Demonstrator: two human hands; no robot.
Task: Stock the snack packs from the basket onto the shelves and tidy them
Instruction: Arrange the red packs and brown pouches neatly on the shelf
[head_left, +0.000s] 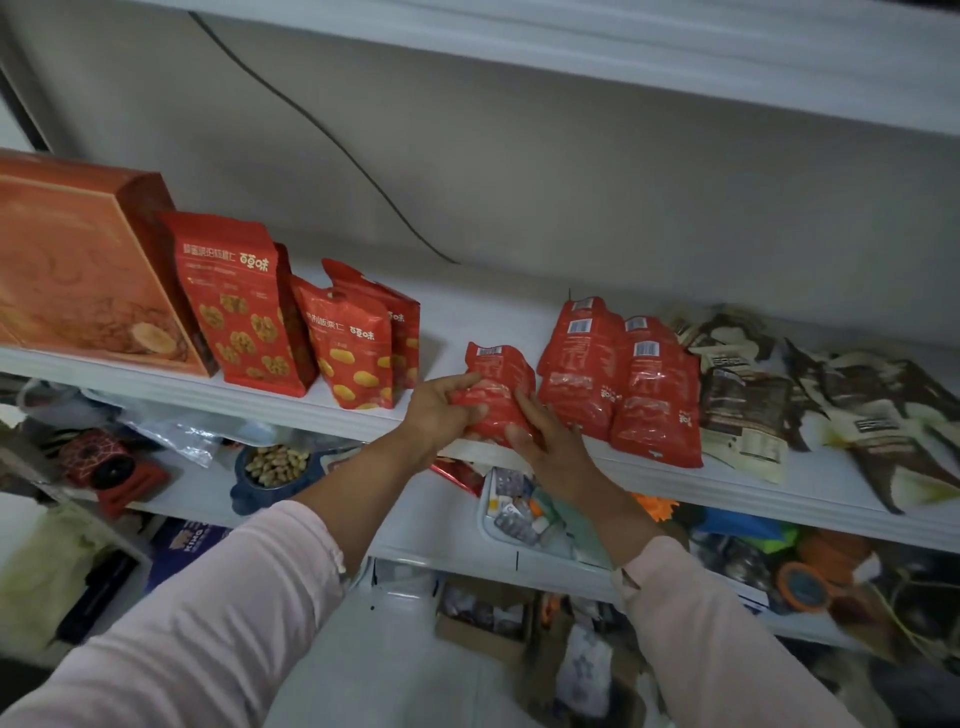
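A red snack pack (500, 385) stands at the front edge of the white shelf (727, 480), barcode side toward me. My left hand (441, 410) grips its left side and my right hand (545, 441) grips its lower right corner. Right beside it, several matching red packs (623, 384) lie in overlapping rows. Brown and cream packs (831, 410) sprawl further right. At the left stand a tall red walnut pack (244, 306), two smaller red chestnut packs (358, 348) and an orange gift box (78, 265). No basket is in view.
A black cable (332, 140) runs down the grey back wall. Another shelf (623, 57) hangs above. The shelf below holds a blue bowl of nuts (275, 470), a white tray of small items (519, 514) and assorted clutter. A cardboard box (483, 618) sits lower down.
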